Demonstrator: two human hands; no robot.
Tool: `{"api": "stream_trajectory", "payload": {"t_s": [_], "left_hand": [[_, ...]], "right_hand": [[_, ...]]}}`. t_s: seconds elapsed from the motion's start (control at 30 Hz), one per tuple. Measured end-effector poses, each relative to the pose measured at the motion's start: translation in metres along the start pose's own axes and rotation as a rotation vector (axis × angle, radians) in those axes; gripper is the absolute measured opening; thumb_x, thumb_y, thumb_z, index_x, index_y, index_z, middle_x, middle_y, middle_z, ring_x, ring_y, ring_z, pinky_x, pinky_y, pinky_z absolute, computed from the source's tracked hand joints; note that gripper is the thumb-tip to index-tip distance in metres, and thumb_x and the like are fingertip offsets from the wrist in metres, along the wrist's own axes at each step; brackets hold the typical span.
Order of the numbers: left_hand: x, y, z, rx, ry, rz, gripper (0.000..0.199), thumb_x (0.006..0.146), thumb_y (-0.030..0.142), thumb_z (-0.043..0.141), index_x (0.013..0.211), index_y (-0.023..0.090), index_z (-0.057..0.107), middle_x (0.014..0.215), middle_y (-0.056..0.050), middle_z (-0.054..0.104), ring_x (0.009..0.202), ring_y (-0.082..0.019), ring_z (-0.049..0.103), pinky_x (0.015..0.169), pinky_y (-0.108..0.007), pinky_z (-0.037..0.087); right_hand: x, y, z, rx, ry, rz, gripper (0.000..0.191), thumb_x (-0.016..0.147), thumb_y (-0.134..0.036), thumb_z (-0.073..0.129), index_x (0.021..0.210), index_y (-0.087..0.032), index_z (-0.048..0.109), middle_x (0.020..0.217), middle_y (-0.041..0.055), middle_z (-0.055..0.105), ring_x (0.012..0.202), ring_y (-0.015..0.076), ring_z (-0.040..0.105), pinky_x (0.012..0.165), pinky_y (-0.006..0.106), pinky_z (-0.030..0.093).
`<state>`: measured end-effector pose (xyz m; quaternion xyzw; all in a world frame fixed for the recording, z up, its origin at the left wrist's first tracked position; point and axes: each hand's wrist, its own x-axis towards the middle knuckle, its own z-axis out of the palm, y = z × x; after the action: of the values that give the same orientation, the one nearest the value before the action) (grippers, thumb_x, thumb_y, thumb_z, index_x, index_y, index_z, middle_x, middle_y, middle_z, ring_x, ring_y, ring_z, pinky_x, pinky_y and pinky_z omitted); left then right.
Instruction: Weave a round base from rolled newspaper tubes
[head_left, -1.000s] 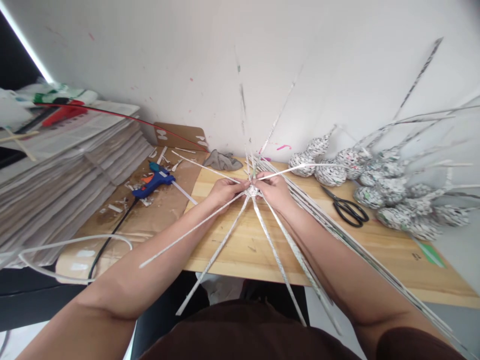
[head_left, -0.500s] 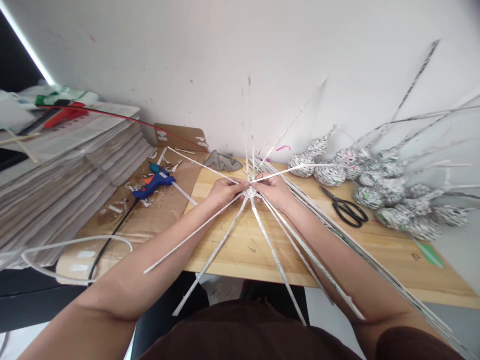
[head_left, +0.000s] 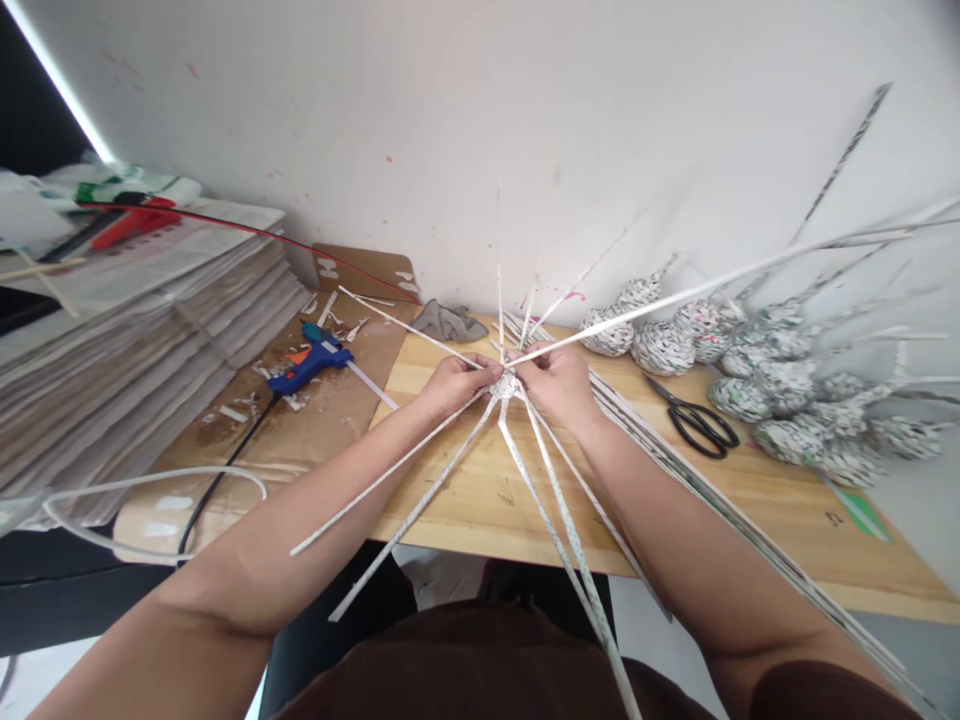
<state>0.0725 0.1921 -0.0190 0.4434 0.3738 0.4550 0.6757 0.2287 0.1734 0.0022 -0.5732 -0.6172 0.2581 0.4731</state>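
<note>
Both hands pinched shut on woven hub (head_left: 508,384) above table (head_left: 480,500), left hand (head_left: 454,383) and right hand (head_left: 559,385) equally close on either side, paper spokes (head_left: 555,520) radiating outward, longest toward right.

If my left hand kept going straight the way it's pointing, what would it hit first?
The left hand points right, toward the small woven hub of paper sticks that its fingers already touch. Just past that is the right hand, though depth is hard to judge.
</note>
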Motion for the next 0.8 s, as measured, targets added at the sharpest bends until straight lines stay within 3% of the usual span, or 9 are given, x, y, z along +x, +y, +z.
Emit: {"api": "stream_trajectory", "payload": {"t_s": [0.17, 0.3, 0.43, 0.53, 0.63, 0.8], "left_hand": [[0.0019, -0.0024, 0.0007, -0.031, 0.029, -0.003, 0.024, 0.059, 0.029, 0.08, 0.065, 0.014, 0.063, 0.056, -0.002, 0.061, 0.047, -0.01, 0.049, 0.047, -0.023, 0.035], [0.0035, -0.0035, -0.0001, -0.048, 0.028, -0.009, 0.021, 0.063, 0.029, 0.077, 0.063, 0.014, 0.063, 0.054, -0.002, 0.06, 0.046, -0.01, 0.048, 0.046, -0.023, 0.033], [0.0038, -0.0029, -0.0003, -0.081, 0.049, 0.015, 0.022, 0.062, 0.029, 0.079, 0.065, 0.014, 0.062, 0.058, -0.002, 0.062, 0.049, -0.011, 0.051, 0.049, -0.024, 0.036], [0.0033, -0.0018, -0.0005, -0.093, 0.081, 0.063, 0.025, 0.06, 0.029, 0.081, 0.065, 0.015, 0.06, 0.057, 0.0, 0.06, 0.05, -0.011, 0.051, 0.05, -0.024, 0.038], [0.0027, -0.0009, -0.0012, -0.082, 0.096, 0.082, 0.029, 0.058, 0.03, 0.084, 0.065, 0.015, 0.06, 0.056, 0.001, 0.06, 0.05, -0.01, 0.051, 0.052, -0.025, 0.04], [0.0027, -0.0003, -0.0034, -0.097, 0.022, 0.042, 0.031, 0.053, 0.032, 0.086, 0.068, 0.013, 0.066, 0.059, -0.001, 0.062, 0.051, -0.01, 0.051, 0.052, -0.025, 0.039]], "right_hand": [[-0.0003, -0.0056, 0.0039, 0.268, 0.023, 0.124, 0.016, 0.07, -0.034, 0.066, 0.073, -0.019, 0.062, 0.062, -0.0013, 0.062, 0.056, 0.0134, 0.056, 0.052, 0.024, 0.043], [-0.0032, -0.0088, 0.0086, 0.447, 0.033, 0.043, 0.016, 0.067, -0.032, 0.068, 0.073, -0.02, 0.06, 0.068, -0.0017, 0.062, 0.061, 0.0122, 0.056, 0.057, 0.024, 0.046], [-0.0057, -0.006, 0.0091, 0.311, 0.046, -0.07, 0.018, 0.074, -0.036, 0.066, 0.082, -0.02, 0.069, 0.079, 0.002, 0.068, 0.07, 0.0146, 0.06, 0.066, 0.027, 0.049], [-0.0069, -0.0042, 0.0064, 0.098, 0.039, -0.105, 0.022, 0.078, -0.035, 0.063, 0.09, -0.019, 0.072, 0.07, 0.0007, 0.065, 0.062, 0.0141, 0.057, 0.062, 0.027, 0.047], [-0.0078, -0.004, 0.0032, -0.101, 0.029, -0.135, 0.019, 0.08, -0.034, 0.06, 0.086, -0.02, 0.072, 0.057, -0.0024, 0.057, 0.05, 0.0125, 0.05, 0.055, 0.026, 0.041], [-0.0096, -0.0053, 0.0006, -0.235, 0.006, -0.223, 0.016, 0.08, -0.026, 0.055, 0.081, -0.021, 0.07, 0.062, -0.0004, 0.064, 0.053, 0.014, 0.055, 0.056, 0.026, 0.041]]}}
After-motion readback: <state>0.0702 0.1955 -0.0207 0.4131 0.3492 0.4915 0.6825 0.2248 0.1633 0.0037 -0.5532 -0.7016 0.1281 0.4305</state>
